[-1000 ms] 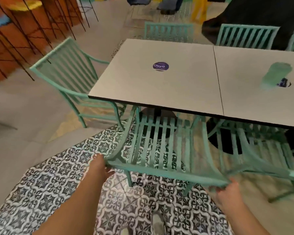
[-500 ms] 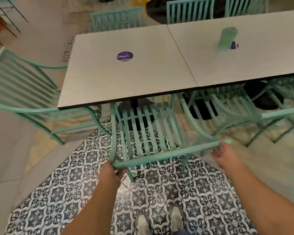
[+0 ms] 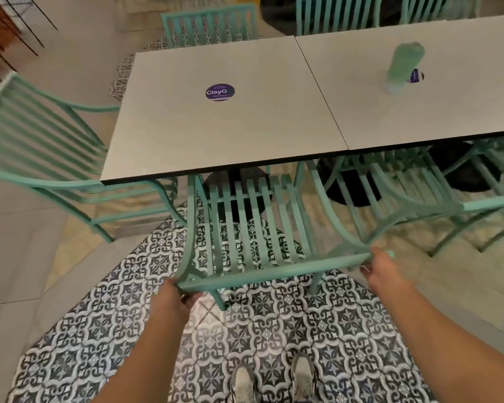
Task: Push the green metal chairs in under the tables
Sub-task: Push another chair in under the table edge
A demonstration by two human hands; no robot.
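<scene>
The top rail of a green chair (image 3: 256,228) is gripped at both ends: the left hand (image 3: 173,301) is curled around the rail's left corner, and the fingers of the right hand (image 3: 383,267) are closed over its right end. The chair's seat is tucked partly under the near edge of the table (image 3: 216,135), its back just outside that edge. A second chair (image 3: 44,158) stands at the table's left end, pulled out. A green bottle (image 3: 403,66) stands on the adjoining tabletop to the right.
</scene>
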